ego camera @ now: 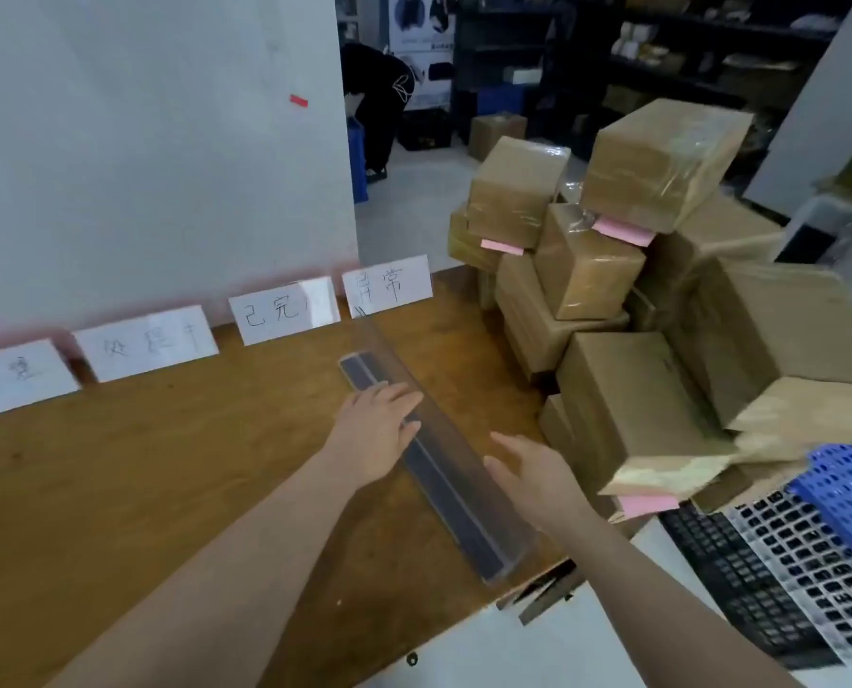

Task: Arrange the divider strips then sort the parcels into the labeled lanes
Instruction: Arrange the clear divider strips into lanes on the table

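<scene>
Divider strip (463,513): lies on the table (166,464), running 11 to 5 o'clock, far end near the label cards (285,310).
Left hand (377,429): fingers straight and together, pressing flat on the strip.
Right hand (528,469): fingers loosely spread at the strip's 3 o'clock side; contact cannot be told.
Risk, strip: a one-sided push would likely skew it.
Risk, parcels (637,389): the leaning stack at 2 o'clock could topple if knocked.

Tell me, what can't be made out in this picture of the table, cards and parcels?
Head view:
- Leftmost label card: cut off by the left edge, writing blurred.
- Third label card: glare hides its last character.
- Pink notes on the parcels: any writing too small.
- Right hand: whether it touches the divider strip is unclear.
</scene>
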The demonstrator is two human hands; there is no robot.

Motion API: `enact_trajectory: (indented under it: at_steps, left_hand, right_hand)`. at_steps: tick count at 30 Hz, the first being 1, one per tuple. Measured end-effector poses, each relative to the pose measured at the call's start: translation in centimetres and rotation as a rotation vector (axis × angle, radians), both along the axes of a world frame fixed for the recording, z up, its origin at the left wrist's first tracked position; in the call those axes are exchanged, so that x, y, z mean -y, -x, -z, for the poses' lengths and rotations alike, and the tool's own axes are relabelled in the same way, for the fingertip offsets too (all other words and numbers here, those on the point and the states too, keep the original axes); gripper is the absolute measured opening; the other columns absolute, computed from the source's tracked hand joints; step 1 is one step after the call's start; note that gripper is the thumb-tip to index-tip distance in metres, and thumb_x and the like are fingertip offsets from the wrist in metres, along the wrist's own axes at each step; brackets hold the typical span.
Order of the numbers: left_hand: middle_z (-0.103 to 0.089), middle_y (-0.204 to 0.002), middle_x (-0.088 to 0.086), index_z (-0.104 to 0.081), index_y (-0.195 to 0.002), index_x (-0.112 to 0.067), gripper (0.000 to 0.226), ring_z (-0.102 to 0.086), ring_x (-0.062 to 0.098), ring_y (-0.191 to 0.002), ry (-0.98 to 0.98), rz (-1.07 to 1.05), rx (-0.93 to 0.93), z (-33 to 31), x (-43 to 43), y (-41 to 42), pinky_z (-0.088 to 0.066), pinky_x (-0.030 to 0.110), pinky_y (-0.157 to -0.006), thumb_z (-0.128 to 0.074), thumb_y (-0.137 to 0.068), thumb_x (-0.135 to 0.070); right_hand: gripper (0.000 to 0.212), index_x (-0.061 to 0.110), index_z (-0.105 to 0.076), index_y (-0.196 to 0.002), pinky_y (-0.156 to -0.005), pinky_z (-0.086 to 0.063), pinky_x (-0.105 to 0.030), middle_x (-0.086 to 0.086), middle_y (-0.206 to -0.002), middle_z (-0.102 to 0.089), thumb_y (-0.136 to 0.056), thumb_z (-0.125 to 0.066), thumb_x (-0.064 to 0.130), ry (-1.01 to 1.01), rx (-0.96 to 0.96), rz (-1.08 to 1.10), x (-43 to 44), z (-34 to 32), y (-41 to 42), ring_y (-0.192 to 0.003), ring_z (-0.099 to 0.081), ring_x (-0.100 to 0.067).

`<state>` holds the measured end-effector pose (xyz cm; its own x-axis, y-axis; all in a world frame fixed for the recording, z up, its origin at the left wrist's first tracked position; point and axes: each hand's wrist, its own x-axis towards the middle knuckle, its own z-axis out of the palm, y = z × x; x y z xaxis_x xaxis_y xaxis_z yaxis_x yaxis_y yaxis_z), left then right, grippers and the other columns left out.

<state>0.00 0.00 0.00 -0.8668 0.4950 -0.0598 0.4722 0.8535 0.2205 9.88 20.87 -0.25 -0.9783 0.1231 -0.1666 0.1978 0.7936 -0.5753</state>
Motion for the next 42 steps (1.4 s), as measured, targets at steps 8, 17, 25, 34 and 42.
enact_trajectory:
  at_steps: [8, 17, 25, 34, 42]
  left_hand:
    - [-0.007, -0.165, -0.001, -0.014, -0.155, -0.034, 0.052, -0.005, 0.025, -0.152, 0.162, 0.134, 0.005, 2.7, -1.4, 3.0, -0.009, 0.049, -0.122, -0.030, -0.106, -0.033]
    - [0.006, -0.165, -0.005, 0.003, -0.156, -0.030, 0.057, 0.004, 0.020, -0.152, 0.177, 0.188, -0.043, 4.3, 1.8, 2.6, -0.006, 0.044, -0.121, -0.025, -0.107, -0.031]
    - [-0.055, -0.137, -0.004, -0.064, -0.127, -0.028, 0.035, -0.042, 0.023, -0.131, -0.123, 0.093, -0.061, 3.0, 1.9, 4.0, -0.029, 0.040, -0.110, -0.057, -0.096, -0.040]
    - [-0.072, -0.112, -0.007, -0.075, -0.103, -0.023, 0.015, -0.057, 0.016, -0.118, 0.033, 0.202, 0.006, 0.4, 1.4, 6.3, -0.004, 0.034, -0.119, -0.064, -0.092, -0.027]
    - [-0.068, -0.097, -0.008, -0.072, -0.101, -0.022, 0.012, -0.058, 0.009, -0.087, 0.145, 0.084, 0.120, -1.9, 5.3, 5.3, -0.046, 0.026, -0.083, -0.068, -0.090, -0.026]
  right_hand:
    - [0.041, 0.025, -0.049, -0.140, -0.098, -0.029, -0.017, 0.007, -0.143, -0.051, -0.101, -0.044, 0.035, 0.079, 0.033, -0.048, -0.1, 2.8, 1.2, -0.130, -0.046, -0.009]
    - [0.038, 0.028, -0.055, -0.135, -0.061, -0.043, -0.001, 0.020, -0.107, -0.064, -0.101, -0.042, 0.038, 0.143, 0.024, -0.029, 0.3, 3.8, 1.3, -0.081, -0.054, 0.018]
    - [0.037, 0.026, -0.056, -0.134, -0.084, -0.054, -0.029, 0.012, -0.111, -0.065, -0.101, -0.044, 0.037, 0.215, 0.045, 0.006, 0.8, 2.5, 0.8, -0.091, -0.059, 0.001]
    - [0.037, 0.031, -0.058, -0.132, -0.101, -0.024, -0.024, 0.012, -0.141, -0.049, -0.097, -0.051, 0.043, 0.266, 0.030, 0.021, 0.6, 2.7, 0.5, -0.133, -0.038, -0.007]
    - [0.013, 0.054, -0.061, -0.098, -0.109, -0.019, -0.037, 0.025, -0.139, -0.042, -0.095, -0.048, 0.050, 0.231, 0.056, -0.084, 1.4, 1.3, 1.8, -0.140, -0.026, -0.007]
